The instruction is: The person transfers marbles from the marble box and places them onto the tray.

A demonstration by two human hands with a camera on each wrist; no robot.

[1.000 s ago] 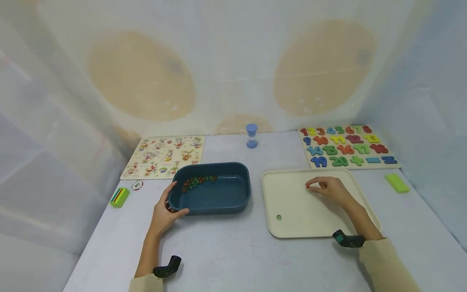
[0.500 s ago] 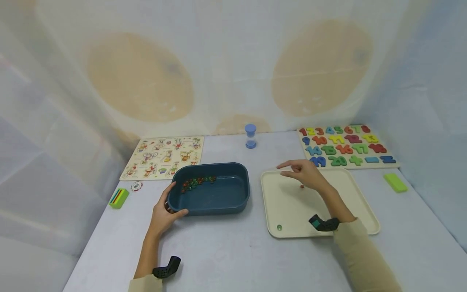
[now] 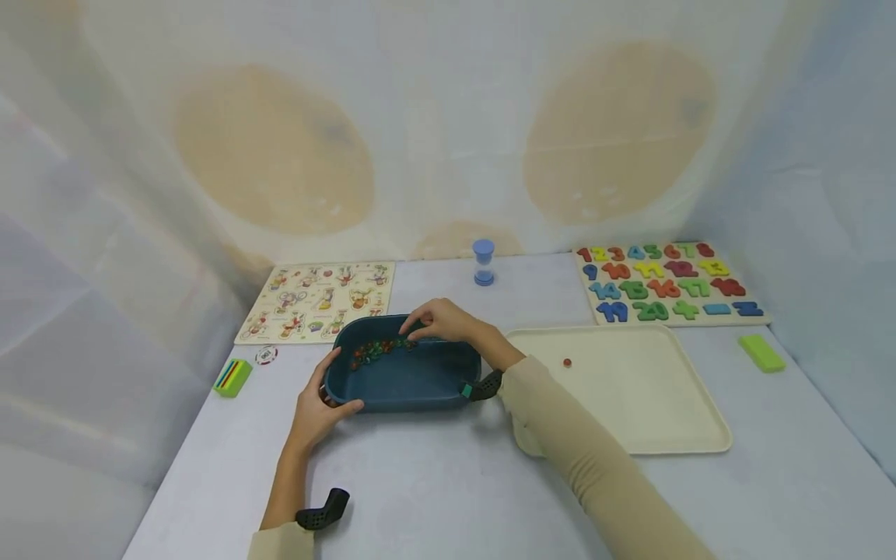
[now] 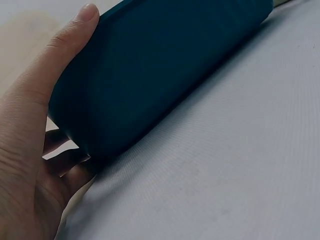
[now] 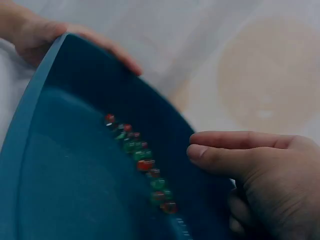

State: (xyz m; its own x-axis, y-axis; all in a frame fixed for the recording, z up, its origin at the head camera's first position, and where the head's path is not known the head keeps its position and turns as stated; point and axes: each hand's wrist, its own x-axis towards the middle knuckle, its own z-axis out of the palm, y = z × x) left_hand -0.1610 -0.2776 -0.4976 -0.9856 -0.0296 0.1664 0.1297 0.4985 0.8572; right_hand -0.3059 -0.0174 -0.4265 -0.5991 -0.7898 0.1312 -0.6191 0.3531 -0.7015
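Blue all over, the bin (image 3: 399, 381) sits on the table, and we see red and green marbles (image 5: 145, 164) bunched inside it. The left hand (image 3: 313, 416) grips the bin's near left corner, thumb in front and fingers round the end; we guess that stops it sliding. The right hand (image 3: 448, 319) is over the bin's far side, thumb and finger tips close together, a good way to hold small things (we cannot tell if a marble hides there). One red ball (image 3: 567, 362) lies on the tray (image 3: 640, 389), right of the bin, where the rim may stop it rolling off. We can read 1 to 20 on the number board (image 3: 670, 280), past the bin to the right. The chip (image 3: 266, 355), left of the bin, has print too small for us.
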